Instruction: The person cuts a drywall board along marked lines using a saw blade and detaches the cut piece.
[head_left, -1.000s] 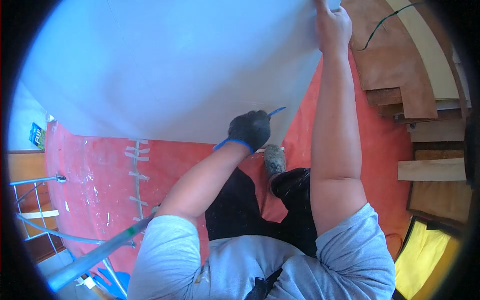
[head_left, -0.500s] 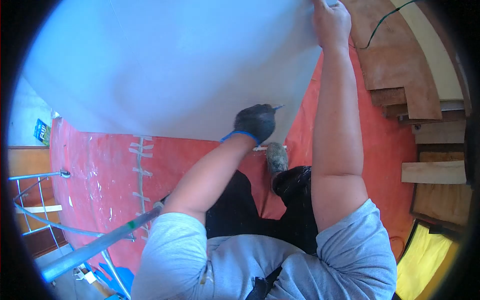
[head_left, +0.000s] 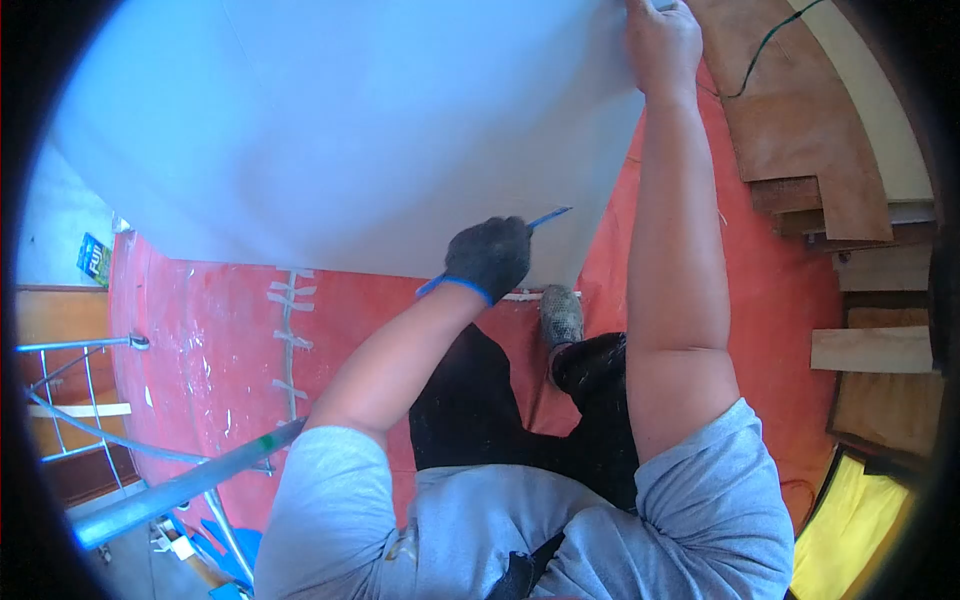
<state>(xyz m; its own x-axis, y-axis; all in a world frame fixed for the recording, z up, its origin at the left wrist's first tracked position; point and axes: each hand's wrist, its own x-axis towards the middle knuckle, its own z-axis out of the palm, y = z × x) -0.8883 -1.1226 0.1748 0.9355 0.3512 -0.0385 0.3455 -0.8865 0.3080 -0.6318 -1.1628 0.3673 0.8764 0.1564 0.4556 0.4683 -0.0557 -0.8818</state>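
Dark glove fabric covered the left hand (head_left: pixel 488 258), near the centre of the dial, its fingers curled closed round a slim blue tool (head_left: pixel 552 216) that pointed to two o'clock over the panel. Towards one o'clock, the bare right hand (head_left: pixel 667 48) was closed on the edge of that large whitish panel (head_left: pixel 350 140), its fingertips not clearly visible. The panel spread from ten to one o'clock, its lower edge just above a speckled shoe (head_left: pixel 562 317). Red floor covering (head_left: pixel 770 290) lay beneath, crossed near nine o'clock by strips of grey tape (head_left: pixel 288 340). Also at nine, by the far edge, a green and blue packet (head_left: pixel 95 260) bore tilted letters reading "FUJI". Brown boards (head_left: pixel 800 120) lay at two o'clock, yellow material (head_left: pixel 845 515) at four, and a metal pipe (head_left: pixel 190 490) at eight.
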